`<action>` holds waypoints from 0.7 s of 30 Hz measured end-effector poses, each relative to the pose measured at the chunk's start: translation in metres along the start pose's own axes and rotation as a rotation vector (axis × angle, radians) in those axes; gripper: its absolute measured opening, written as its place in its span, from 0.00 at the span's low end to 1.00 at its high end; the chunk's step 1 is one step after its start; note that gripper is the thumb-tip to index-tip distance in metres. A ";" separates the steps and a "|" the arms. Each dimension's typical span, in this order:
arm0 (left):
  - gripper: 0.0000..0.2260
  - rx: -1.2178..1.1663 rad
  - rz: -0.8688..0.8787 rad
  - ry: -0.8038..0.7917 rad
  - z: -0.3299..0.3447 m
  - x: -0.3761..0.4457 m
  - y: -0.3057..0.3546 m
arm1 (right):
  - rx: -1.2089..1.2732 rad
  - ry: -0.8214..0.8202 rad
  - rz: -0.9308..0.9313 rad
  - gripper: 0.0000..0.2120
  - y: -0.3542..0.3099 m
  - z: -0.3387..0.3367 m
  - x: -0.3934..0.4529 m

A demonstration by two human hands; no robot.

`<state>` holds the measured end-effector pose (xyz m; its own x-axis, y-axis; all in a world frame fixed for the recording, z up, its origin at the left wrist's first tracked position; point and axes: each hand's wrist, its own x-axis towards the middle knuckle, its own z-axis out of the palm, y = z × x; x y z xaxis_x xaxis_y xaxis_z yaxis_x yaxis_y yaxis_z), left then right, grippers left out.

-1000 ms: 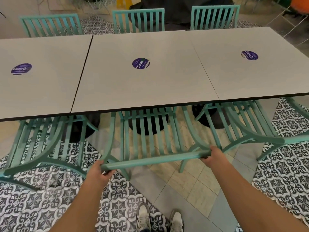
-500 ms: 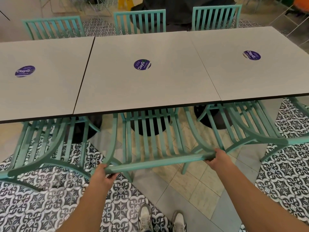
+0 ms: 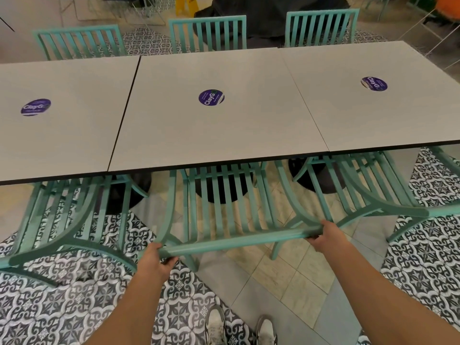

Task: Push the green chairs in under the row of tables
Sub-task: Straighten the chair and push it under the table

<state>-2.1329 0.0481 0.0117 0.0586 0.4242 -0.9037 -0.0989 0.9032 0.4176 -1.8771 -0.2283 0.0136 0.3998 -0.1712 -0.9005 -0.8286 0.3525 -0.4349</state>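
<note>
Three grey tables [image 3: 224,135] stand in a row, each with a round purple sticker. On my side, the middle green chair [image 3: 231,241] has its seat tucked under the middle table, with only its slatted back sticking out. My left hand [image 3: 155,261] grips the left end of its top rail and my right hand [image 3: 324,235] grips the right end. The left green chair [image 3: 62,220] and the right green chair [image 3: 373,195] flank it, also partly under the tables. Three more green chairs [image 3: 207,33] line the far side.
Black round table bases [image 3: 219,192] stand under the tabletops. The floor has patterned black-and-white tiles [image 3: 62,307] and plain beige tiles. My shoes [image 3: 216,324] are just behind the chair. A dark covered shape [image 3: 268,13] and a yellow floor sign [image 3: 185,5] lie beyond the tables.
The middle chair has moved slightly further under the table with both hands still on its top rail. The view has shifted a little forward.
</note>
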 end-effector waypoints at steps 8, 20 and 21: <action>0.15 0.046 0.026 -0.020 0.000 0.003 -0.002 | 0.021 -0.017 0.003 0.23 -0.001 -0.001 -0.002; 0.26 0.343 0.349 0.014 -0.105 0.007 0.009 | -0.084 -0.138 -0.085 0.26 0.075 -0.030 -0.006; 0.24 0.367 0.374 0.038 -0.115 0.004 0.013 | -0.125 -0.164 -0.066 0.26 0.092 -0.027 -0.007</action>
<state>-2.2482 0.0536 0.0029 0.0491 0.7254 -0.6865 0.2485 0.6569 0.7119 -1.9672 -0.2197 -0.0200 0.5045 -0.0343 -0.8627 -0.8367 0.2273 -0.4983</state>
